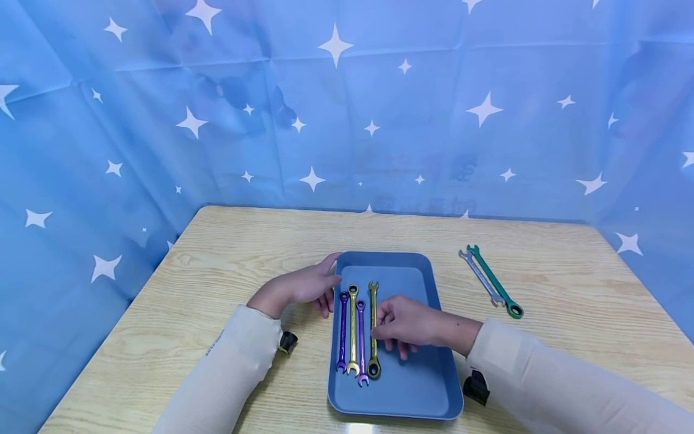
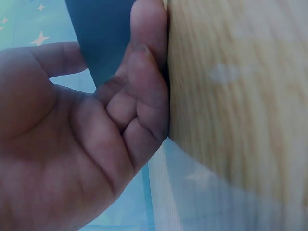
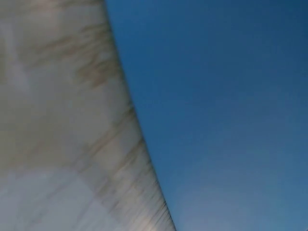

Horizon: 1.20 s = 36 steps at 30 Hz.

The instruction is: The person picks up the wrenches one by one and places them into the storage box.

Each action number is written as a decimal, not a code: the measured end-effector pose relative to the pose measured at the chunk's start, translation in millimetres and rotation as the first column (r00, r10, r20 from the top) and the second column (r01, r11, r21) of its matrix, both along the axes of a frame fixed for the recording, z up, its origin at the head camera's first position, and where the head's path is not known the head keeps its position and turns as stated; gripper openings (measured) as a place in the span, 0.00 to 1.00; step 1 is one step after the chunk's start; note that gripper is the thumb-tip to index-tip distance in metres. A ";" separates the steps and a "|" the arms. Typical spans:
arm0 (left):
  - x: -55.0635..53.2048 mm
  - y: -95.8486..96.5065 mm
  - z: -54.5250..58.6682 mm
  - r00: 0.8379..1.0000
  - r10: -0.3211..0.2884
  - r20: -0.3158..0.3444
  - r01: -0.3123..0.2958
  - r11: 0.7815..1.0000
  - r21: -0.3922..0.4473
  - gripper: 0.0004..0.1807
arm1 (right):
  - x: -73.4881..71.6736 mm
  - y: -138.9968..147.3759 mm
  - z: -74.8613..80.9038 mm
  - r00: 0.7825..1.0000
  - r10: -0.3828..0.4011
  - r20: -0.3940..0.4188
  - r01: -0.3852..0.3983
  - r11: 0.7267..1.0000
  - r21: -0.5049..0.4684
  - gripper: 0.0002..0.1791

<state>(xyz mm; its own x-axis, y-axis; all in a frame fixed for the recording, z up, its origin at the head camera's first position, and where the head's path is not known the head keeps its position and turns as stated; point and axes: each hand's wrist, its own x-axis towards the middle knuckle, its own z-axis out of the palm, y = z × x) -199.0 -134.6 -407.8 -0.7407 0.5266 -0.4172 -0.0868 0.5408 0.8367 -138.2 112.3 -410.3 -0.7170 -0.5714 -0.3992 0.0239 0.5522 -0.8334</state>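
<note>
The blue tray (image 1: pixel 417 386) lies on the wooden table, with several combination wrenches lengthwise along its left half. From the left these are a dark purple wrench (image 1: pixel 343 337), a light gold wrench (image 1: pixel 353 328), a lilac wrench (image 1: pixel 362 343) and a dark gold wrench (image 1: pixel 373 352). My right hand (image 1: pixel 406 322) reaches over the tray's right side and pinches the dark gold wrench at mid-shank. At the left wall my left hand (image 1: pixel 303 286) grips the tray, thumb at the rim and fingers bent outside. The left wrist view shows those fingers (image 2: pixel 144 86) low against the table.
To the right of the tray, a silver wrench (image 1: pixel 481 277) and a green wrench (image 1: pixel 493 274) lie side by side on the table (image 1: pixel 260 241). A blue star-print cloth (image 1: pixel 336 120) hangs behind and beside the table. The right wrist view holds only tray wall and tabletop.
</note>
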 end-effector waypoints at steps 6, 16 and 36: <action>-0.4 0.3 -0.1 1.000 0.002 0.006 -0.002 1.000 0.010 0.36 | -1.5 -1.4 1.8 1.000 0.018 0.020 -0.019 1.000 0.024 0.10; -0.6 0.6 -1.6 1.000 0.005 0.011 -0.005 1.000 0.009 0.36 | -3.4 -2.4 4.0 0.999 0.049 0.025 -0.050 0.997 0.053 0.11; -2.1 0.4 -1.8 1.000 0.000 0.010 0.000 1.000 0.009 0.36 | -5.8 -5.7 6.4 0.998 0.066 0.013 -0.067 0.994 0.090 0.12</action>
